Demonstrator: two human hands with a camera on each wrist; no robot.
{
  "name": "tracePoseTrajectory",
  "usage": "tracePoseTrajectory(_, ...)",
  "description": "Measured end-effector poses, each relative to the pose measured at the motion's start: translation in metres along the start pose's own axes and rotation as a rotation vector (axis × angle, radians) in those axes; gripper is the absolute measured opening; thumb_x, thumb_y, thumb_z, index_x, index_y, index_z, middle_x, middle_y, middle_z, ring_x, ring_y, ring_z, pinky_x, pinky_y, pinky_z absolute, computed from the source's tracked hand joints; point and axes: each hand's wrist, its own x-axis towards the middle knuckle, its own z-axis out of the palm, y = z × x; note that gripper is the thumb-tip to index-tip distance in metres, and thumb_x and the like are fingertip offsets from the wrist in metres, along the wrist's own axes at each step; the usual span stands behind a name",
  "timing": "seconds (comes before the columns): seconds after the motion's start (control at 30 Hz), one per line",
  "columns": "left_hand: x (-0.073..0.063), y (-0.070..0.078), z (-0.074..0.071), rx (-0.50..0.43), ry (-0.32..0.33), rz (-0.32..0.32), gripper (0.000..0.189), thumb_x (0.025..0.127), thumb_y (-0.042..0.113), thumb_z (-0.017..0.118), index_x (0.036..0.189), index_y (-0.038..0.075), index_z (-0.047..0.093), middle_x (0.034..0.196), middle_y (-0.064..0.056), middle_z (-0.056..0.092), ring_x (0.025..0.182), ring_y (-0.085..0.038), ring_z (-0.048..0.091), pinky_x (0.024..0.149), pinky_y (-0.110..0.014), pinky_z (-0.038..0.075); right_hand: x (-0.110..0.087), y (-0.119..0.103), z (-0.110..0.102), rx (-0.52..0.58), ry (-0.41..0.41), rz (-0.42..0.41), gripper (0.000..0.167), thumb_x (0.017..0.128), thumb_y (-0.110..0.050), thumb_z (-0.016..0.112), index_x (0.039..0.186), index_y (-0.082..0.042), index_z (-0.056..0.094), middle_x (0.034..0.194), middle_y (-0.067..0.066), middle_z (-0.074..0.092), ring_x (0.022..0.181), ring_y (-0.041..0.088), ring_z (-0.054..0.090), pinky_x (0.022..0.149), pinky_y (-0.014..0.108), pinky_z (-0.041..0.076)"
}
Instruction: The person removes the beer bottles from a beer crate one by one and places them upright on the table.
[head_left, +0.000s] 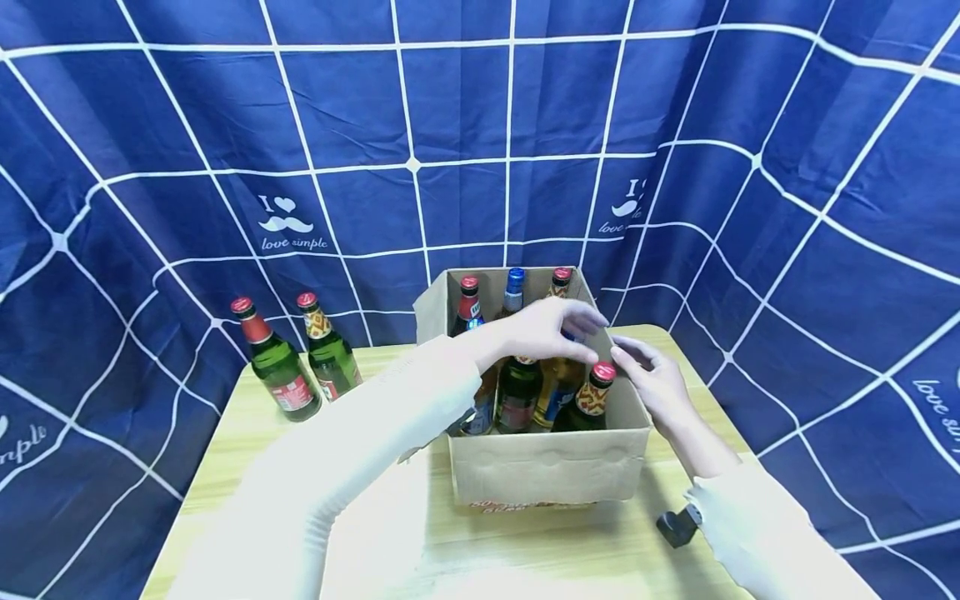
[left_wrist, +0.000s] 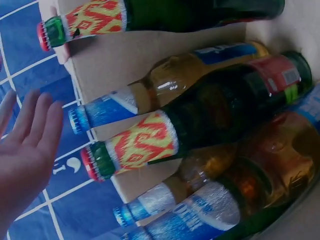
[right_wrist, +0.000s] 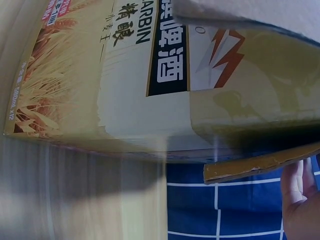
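An open cardboard box stands on the table with several beer bottles upright inside. My left hand hovers over the bottles, fingers extended and thumb apart, holding nothing. Below its thumb, in the box's near right corner, is a green bottle with a red cap and a patterned neck label. The left wrist view shows another red-capped green bottle between blue-capped amber ones. At the box's right side, my right hand pinches the upper edge with thumb and fingertips. Part of that hand appears beside a cardboard flap.
Two green bottles, one with a red neck label and one with a patterned neck label, stand on the wooden table left of the box. A blue curtain with white lines surrounds the table's back and sides.
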Motion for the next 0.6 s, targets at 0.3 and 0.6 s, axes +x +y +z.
tracePoseTrajectory(0.3,0.003,-0.008,0.012,-0.102,-0.240,-0.077,0.051,0.089,0.007,0.067,0.135,-0.001,0.049,0.132,-0.012,0.055,0.118,-0.016,0.053,0.090,-0.017,0.043,0.001,0.000,0.000,-0.040,0.010,0.007,0.047,0.095,-0.026,0.060,0.128,0.007,0.054,0.099,-0.017,0.063,0.089,-0.005,0.058,0.078,0.012,0.045)
tracePoseTrajectory(0.6,0.007,-0.017,0.032,-0.099,-0.275,-0.145,0.049,0.087,0.004,0.068,0.133,0.001,0.051,0.126,-0.010,0.059,0.113,-0.013,0.055,0.090,-0.018,0.042,0.000,0.001,0.000,-0.043,0.009,0.014,0.045,0.095,-0.025,0.060,0.129,0.004,0.055,0.105,-0.009,0.065,0.089,-0.004,0.058,0.078,0.014,0.045)
